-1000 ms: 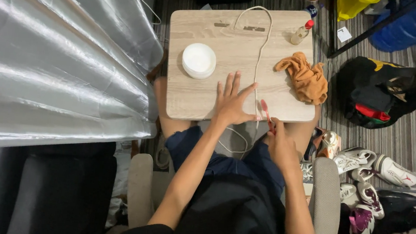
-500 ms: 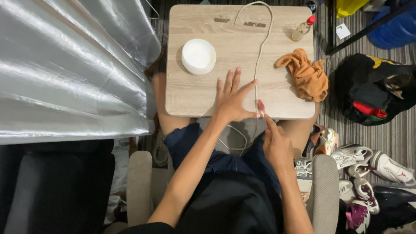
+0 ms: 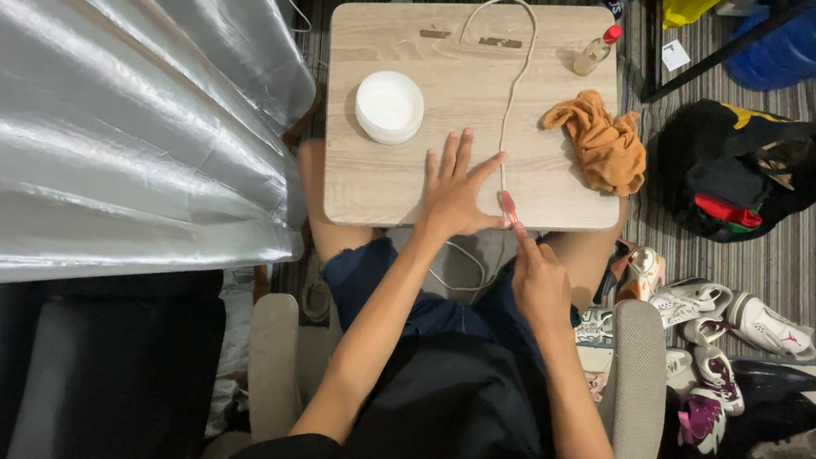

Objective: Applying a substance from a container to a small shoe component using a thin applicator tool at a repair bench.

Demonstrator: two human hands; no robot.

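Right grip pinches a slim pink tool, pointing up-left; left hand flat, fingers spread.

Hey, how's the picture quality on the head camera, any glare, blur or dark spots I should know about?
Head view: the silver curtain on the left throws bright glare streaks; the wooden lap table is evenly lit and sharp, with soft shadows under the left hand and orange cloth; the right hand is crisp, no motion blur; the bottom-left corner is nearly black; edges bow slightly from the wide lens.
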